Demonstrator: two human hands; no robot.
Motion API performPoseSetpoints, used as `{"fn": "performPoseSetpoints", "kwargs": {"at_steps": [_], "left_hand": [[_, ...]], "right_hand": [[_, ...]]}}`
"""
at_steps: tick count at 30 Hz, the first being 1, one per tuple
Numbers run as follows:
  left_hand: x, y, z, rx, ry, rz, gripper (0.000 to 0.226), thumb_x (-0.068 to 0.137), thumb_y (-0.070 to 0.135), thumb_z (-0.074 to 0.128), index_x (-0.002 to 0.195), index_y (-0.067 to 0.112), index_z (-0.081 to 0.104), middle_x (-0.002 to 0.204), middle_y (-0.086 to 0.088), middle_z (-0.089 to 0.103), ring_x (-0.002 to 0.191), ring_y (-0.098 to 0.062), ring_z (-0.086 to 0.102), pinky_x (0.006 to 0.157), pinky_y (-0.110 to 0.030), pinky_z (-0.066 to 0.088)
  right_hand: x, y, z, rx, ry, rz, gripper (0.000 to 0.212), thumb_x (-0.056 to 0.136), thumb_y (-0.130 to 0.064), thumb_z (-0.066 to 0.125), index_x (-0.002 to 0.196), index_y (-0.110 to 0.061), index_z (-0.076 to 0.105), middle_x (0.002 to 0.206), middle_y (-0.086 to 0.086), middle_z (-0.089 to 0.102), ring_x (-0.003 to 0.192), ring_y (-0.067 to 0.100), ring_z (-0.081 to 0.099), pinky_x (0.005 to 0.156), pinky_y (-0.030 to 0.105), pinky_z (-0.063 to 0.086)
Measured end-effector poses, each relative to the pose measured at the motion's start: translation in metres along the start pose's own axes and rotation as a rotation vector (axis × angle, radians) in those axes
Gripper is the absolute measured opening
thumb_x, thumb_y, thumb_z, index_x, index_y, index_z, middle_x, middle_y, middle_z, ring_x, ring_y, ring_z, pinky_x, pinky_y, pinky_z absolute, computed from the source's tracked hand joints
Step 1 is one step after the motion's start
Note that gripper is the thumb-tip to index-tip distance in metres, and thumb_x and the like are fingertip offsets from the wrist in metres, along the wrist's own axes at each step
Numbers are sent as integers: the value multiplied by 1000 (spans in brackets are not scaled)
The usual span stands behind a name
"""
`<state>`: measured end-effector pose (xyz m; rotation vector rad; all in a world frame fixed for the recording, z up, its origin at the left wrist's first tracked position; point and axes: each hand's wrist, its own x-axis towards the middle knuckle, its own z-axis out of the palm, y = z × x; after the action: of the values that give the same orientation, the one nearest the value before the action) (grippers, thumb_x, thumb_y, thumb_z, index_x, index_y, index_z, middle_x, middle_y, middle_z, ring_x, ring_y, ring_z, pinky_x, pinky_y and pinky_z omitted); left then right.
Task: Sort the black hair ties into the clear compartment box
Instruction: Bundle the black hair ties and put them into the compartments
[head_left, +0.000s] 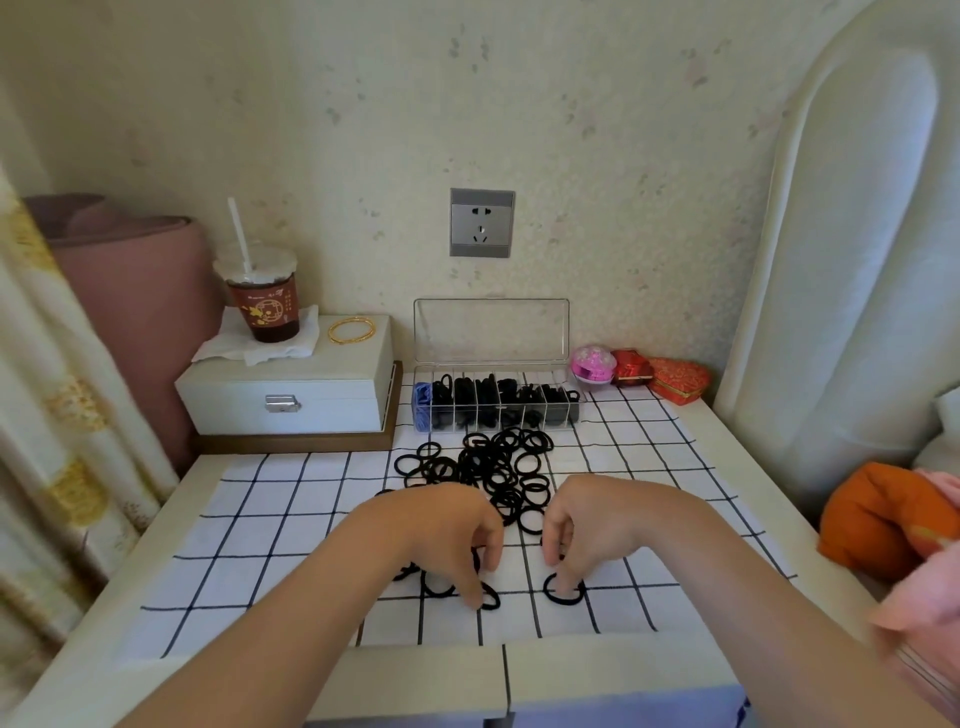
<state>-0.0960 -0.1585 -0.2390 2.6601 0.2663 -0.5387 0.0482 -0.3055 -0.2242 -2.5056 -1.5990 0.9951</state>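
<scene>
A pile of black hair ties (493, 467) lies on the white checked cloth (291, 525) in the middle of the table. Behind it stands the clear compartment box (493, 400), lid up, with black ties in most compartments and a blue one at its left end. My left hand (441, 530) reaches down onto several loose ties (436, 584) near the front, fingertips touching one. My right hand (582, 525) has its fingertips on a single black tie (563, 590). Whether either hand pinches a tie is hidden by the fingers.
A white jewellery box (291, 395) at the back left carries a drink cup with a straw (262, 296) and a gold bangle (351, 330). A pink ball (594, 365) and red boxes (665, 376) sit right of the clear box. Orange cloth (878, 519) lies at the right.
</scene>
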Motion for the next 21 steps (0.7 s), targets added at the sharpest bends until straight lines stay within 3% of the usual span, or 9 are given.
{"fn": "performPoseSetpoints", "kwargs": {"at_steps": [6, 11, 15, 17, 19, 21], "left_hand": [[5, -1, 5, 11, 30, -21, 9, 78, 25, 79, 85, 28, 73, 78, 17, 61, 77, -3, 58, 62, -16, 42], [15, -5, 1, -79, 253, 19, 5, 90, 30, 65, 95, 30, 66, 92, 15, 63, 89, -7, 60, 82, -26, 51], [26, -8, 2, -86, 421, 0, 11, 95, 30, 60, 101, 34, 68, 90, 16, 63, 89, -9, 61, 81, -28, 52], [30, -7, 2, -52, 422, -25, 19, 95, 29, 59, 110, 36, 68, 94, 16, 63, 92, -10, 60, 81, -27, 50], [32, -6, 2, 14, 382, -41, 28, 92, 29, 62, 119, 37, 67, 106, 15, 66, 99, -9, 61, 84, -27, 50], [34, -8, 1, 56, 335, -65, 27, 90, 31, 64, 116, 37, 70, 108, 14, 68, 99, -11, 63, 86, -30, 53]], "right_hand": [[7, 2, 6, -23, 20, -18, 7, 76, -30, 78, 81, -25, 77, 83, -14, 72, 73, -1, 61, 65, 20, 49], [10, 13, -4, 94, 186, -38, 7, 81, -22, 72, 85, -27, 74, 81, -12, 68, 70, 4, 62, 62, 18, 48], [18, 17, -3, 66, 231, -9, 13, 80, -23, 75, 92, -27, 74, 82, -15, 64, 76, 3, 60, 64, 18, 47], [23, 17, 1, 25, 236, 37, 16, 75, -26, 79, 90, -25, 76, 80, -16, 64, 76, 3, 60, 64, 20, 49], [30, 18, 3, 1, 225, 63, 10, 74, -25, 77, 83, -24, 78, 82, -12, 71, 80, 8, 66, 73, 28, 57], [31, 16, 2, -39, 187, 52, 8, 78, -21, 69, 82, -22, 77, 86, -8, 74, 84, 12, 68, 80, 32, 59]]}}
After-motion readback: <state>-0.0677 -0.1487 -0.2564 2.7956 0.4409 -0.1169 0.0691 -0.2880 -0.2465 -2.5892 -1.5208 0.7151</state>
